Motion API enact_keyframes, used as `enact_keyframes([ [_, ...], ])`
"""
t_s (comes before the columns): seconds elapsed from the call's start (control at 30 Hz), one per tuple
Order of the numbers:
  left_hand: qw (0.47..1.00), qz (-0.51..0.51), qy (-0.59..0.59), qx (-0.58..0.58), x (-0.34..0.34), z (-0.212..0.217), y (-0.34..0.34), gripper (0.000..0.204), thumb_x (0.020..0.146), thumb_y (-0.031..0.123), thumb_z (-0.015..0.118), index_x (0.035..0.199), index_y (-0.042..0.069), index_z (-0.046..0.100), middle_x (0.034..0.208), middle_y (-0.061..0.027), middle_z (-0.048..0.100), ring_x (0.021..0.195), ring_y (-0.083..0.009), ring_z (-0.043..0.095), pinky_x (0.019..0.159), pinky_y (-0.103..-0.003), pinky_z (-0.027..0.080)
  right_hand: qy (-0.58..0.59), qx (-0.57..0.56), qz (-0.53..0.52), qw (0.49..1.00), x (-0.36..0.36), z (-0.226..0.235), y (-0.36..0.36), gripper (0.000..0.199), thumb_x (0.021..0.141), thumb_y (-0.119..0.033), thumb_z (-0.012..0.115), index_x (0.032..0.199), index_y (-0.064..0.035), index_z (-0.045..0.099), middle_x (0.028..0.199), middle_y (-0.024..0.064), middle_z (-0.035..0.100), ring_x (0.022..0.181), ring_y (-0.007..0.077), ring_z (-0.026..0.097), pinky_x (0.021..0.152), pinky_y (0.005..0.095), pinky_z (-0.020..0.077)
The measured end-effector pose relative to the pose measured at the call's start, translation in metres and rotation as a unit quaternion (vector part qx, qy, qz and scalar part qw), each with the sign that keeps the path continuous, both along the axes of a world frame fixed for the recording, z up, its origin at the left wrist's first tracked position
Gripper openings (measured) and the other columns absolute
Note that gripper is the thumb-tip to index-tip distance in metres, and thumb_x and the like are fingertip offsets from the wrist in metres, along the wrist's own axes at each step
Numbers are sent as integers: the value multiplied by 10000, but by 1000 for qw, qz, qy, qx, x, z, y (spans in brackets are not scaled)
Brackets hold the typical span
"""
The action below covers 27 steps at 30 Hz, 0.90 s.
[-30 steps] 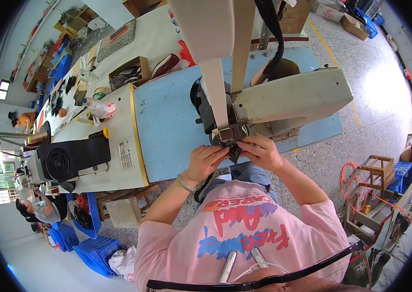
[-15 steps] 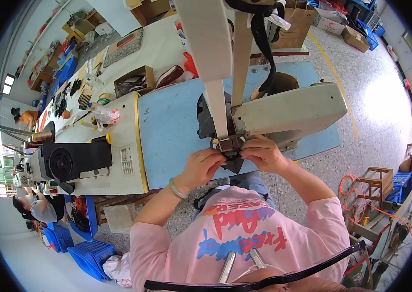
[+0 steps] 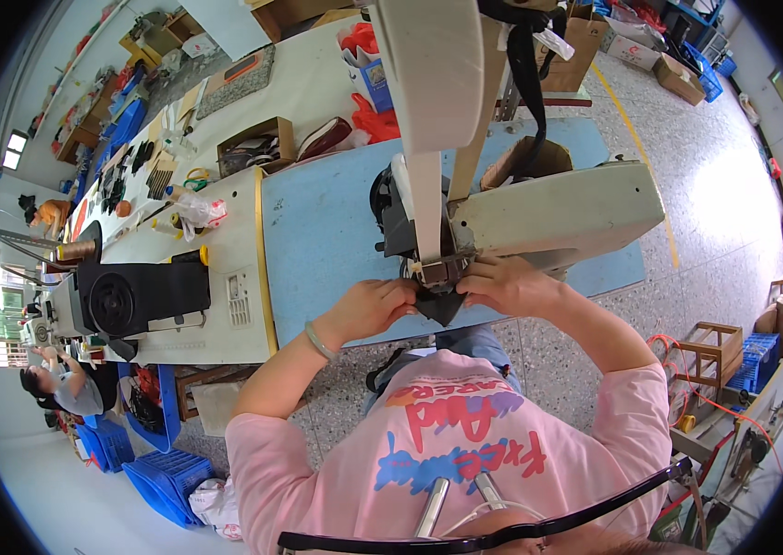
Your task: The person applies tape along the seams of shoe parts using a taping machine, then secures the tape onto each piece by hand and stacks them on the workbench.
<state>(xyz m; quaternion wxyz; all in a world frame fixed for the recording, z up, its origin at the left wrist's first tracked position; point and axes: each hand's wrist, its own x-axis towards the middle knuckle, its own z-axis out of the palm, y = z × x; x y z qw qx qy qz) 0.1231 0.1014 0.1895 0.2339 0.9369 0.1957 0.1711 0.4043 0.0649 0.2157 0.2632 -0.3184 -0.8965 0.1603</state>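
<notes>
A pale industrial sewing machine (image 3: 562, 211) stands on the light-blue tabletop (image 3: 317, 231). Under its head lies a small dark piece of material (image 3: 440, 306), its pointed tip hanging toward me. My left hand (image 3: 375, 308) pinches the left edge of this piece between thumb and fingers. On the other side, my right hand (image 3: 505, 285) is closed on the right edge, close to the presser area (image 3: 436, 272). The machine head partly hides the material, and I cannot make out the needle.
To the left, a black sewing machine (image 3: 146, 303) sits on a white table beside a thread cone (image 3: 77, 250). A box of items (image 3: 257, 148) and red plastic bags (image 3: 375, 120) lie farther back. Blue crates (image 3: 165, 481) are at lower left, where another person (image 3: 77, 384) works.
My left hand has shifted slightly left along the dark piece, and my elbows have spread outward. My right hand stays near the machine head. The whole view has moved a little.
</notes>
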Motion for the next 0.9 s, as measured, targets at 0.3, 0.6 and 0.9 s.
enact_keyframes([
  [0.3, 996, -77, -21, -43, 12, 10, 32, 177, 813, 220, 657, 908, 83, 598, 915, -83, 621, 800, -291, 603, 689, -379, 495, -1, -157, -53, 986, 10, -31, 12, 226, 736, -125, 701, 957, -138, 652, 940, 65, 632, 871, 272, 604, 743, 390, 488],
  [0.6, 983, -90, -10, -158, 14, 36, 36, 134, 778, 111, 694, 891, 51, 654, 886, -121, 631, 774, -313, 612, 680, -383, 492, -33, -143, -52, 988, 9, -11, 22, 163, 780, -191, 690, 926, -124, 667, 877, 39, 650, 859, 196, 611, 765, 318, 468],
  [0.9, 968, -74, -100, -218, 7, 100, 39, 135, 783, 66, 695, 860, -17, 621, 811, -135, 598, 750, -288, 586, 658, -359, 459, 329, -405, -42, 852, 7, 20, 13, 58, 858, -72, 619, 901, -34, 608, 811, 40, 636, 789, 135, 608, 708, 282, 488],
])
